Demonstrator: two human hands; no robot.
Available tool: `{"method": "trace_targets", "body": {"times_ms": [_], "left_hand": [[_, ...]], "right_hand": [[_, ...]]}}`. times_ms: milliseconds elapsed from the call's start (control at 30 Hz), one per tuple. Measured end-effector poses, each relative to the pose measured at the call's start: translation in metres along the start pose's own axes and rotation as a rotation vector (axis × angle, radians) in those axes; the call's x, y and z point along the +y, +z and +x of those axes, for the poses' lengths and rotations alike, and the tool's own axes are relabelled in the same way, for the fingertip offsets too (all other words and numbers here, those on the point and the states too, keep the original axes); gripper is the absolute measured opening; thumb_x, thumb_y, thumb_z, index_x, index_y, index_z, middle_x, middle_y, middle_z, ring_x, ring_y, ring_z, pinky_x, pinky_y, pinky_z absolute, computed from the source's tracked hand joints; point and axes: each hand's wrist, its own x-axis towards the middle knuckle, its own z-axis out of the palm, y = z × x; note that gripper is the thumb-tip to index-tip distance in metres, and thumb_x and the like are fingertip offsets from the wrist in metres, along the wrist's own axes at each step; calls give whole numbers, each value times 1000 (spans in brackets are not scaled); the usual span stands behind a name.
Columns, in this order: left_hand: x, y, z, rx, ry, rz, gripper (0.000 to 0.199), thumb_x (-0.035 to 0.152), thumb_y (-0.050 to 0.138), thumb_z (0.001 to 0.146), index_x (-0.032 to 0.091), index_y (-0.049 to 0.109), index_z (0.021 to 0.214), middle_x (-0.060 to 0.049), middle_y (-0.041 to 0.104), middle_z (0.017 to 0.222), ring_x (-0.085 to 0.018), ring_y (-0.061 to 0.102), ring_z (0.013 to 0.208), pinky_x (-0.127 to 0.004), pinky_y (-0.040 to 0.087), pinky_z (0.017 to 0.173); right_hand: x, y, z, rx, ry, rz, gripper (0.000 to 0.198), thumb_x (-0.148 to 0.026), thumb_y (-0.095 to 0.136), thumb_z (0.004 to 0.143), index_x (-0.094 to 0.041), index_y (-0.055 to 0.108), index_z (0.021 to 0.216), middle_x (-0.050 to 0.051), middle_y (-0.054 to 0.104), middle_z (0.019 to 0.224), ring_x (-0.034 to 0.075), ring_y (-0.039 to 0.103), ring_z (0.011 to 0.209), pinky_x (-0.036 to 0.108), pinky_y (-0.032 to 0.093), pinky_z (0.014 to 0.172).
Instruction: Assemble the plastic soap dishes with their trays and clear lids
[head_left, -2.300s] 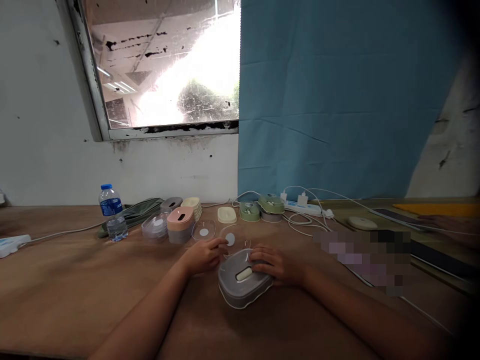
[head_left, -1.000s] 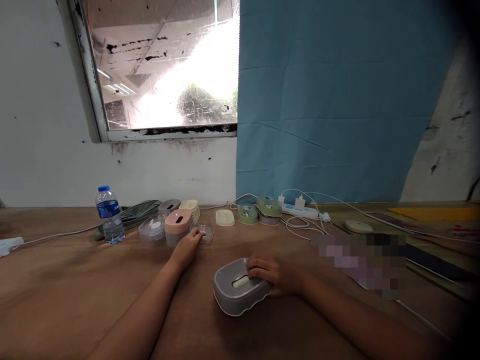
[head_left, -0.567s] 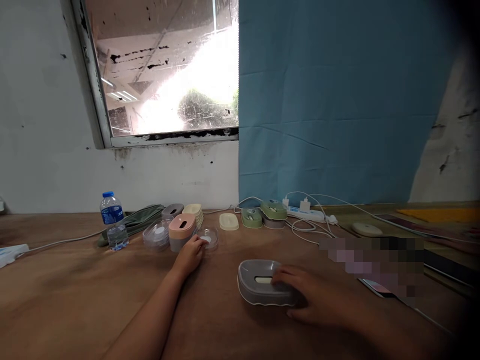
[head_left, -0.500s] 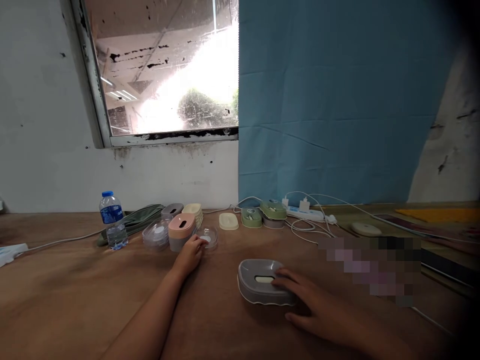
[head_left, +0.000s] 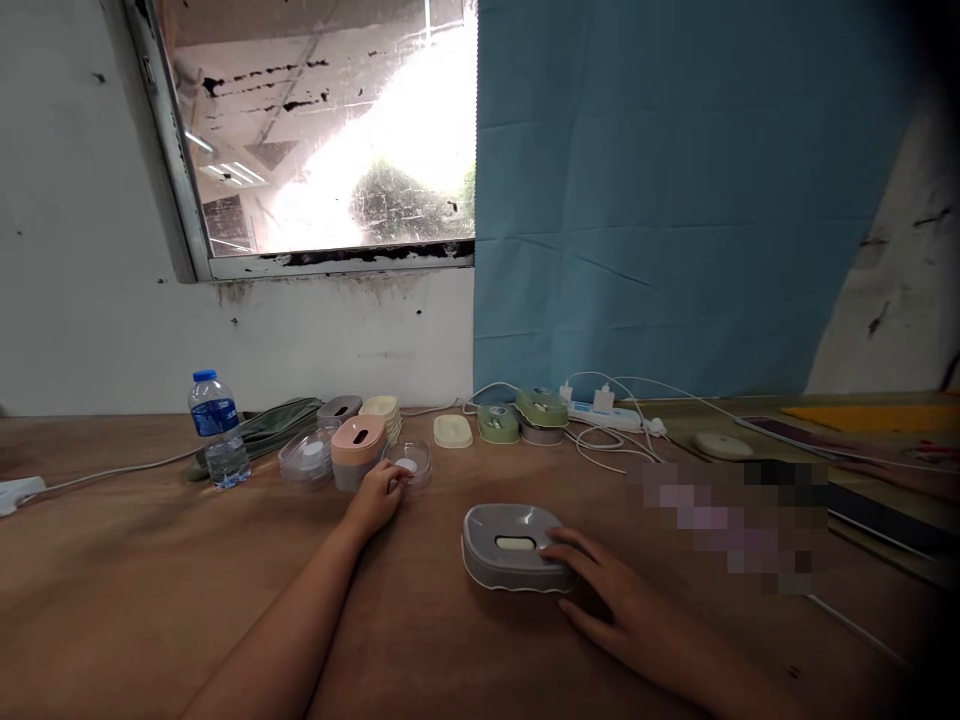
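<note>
A brown tabletop (head_left: 187, 580) spreads beneath both of the person's hands. The right hand (head_left: 619, 600) has fingers and thumb spread apart, gripping nothing; its fingertips overlap the right end of a grey slotted box (head_left: 499, 573), just to that hand's left. The left hand (head_left: 375, 495) is curled. Just beyond it, slightly left, stands a pink-topped grey box (head_left: 356, 460), with stacked clear plastic trays (head_left: 304, 467) farther left. At its fingertips is a clear plastic dish (head_left: 415, 454); whether they pinch it cannot be told. A cream lid (head_left: 452, 432) lies beyond both hands, between them.
</note>
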Motion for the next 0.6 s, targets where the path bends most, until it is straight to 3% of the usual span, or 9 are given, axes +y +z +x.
{"method": "trace_targets", "body": {"times_ms": [133,233,300,367,467,600], "left_hand": [[8,-5,-1,76,22,9,24,17,51,77,19,65,97,-8,50,99,-19,53,89,-32,44,80],[29,-14,-2,123,159,-43,19,19,53,77,20,66,90,-7,48,98,-18,51,88,-32,43,81],[50,-16,-4,13,280,-124,15,22,55,77,19,67,85,-6,51,93,-17,52,88,-31,43,82],[71,-14,-7,-213,384,-208,17,27,60,75,19,67,89,-7,55,96,-18,53,92,-30,43,85],[92,-4,-11,-514,508,-255,39,36,70,66,23,65,102,-7,56,112,-21,53,103,-31,41,91],[91,7,-10,-555,586,-232,48,36,73,61,23,65,107,-7,61,112,-23,54,104,-33,38,95]], "right_hand": [[-3,0,1,40,-85,-24,36,-29,45,82,-25,52,117,7,45,129,24,45,118,38,37,100],[-5,-4,1,52,-116,-9,32,-25,45,81,-26,55,112,5,49,125,23,49,114,37,39,97],[-5,-6,1,61,-121,11,31,-23,46,80,-27,57,109,4,51,122,22,51,111,36,41,95],[-4,-8,1,73,-126,28,30,-22,46,79,-26,57,107,4,51,122,22,52,110,35,42,94],[-3,-10,0,114,-132,33,31,-22,47,78,-26,55,108,5,48,124,22,51,110,34,42,94],[-4,-10,-1,164,-155,22,26,-23,49,78,-26,56,103,5,50,120,22,51,109,34,43,92]]}}
